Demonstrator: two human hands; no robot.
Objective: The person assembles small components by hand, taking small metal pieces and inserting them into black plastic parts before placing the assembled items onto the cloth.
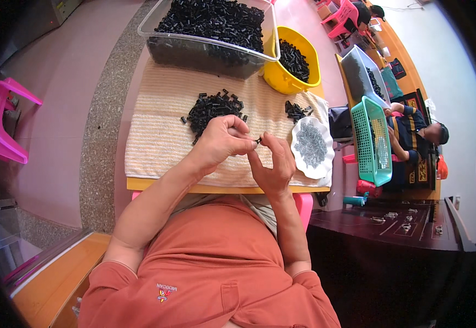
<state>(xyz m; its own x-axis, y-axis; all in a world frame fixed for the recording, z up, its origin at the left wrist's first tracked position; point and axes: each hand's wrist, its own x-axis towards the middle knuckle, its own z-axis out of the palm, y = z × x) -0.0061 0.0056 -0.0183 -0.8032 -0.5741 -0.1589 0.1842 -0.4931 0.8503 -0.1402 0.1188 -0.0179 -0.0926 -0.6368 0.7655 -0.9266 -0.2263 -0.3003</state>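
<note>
Filling the middle of the view, the table (pixel 205 189) is covered nearly to its near edge by a striped towel (pixel 161 120). Up at the far edge, a big clear tub (pixel 194 57) is heaped with black pieces (pixel 210 22), and right beside it, at the far right corner, a yellow bucket (pixel 287 83) is loaded with more of the same. Down towards the near right corner, a white scalloped plate (pixel 315 173) is spread with tiny clear bits (pixel 310 145). Mid-towel now: a loose heap (pixel 213 109) of black pieces is partly masked by the left hand (pixel 221 143), and opposite, near the plate, the right hand (pixel 275 167) is seen with forefinger and thumb extended. By the right edge, just beyond the plate, a small cluster (pixel 297 111) is found. And smallest of all, one single piece (pixel 257 141) is held above the towel between heap and plate, pinched at the left fingertips; whether it is gripped by the right ones too cannot be told.
</note>
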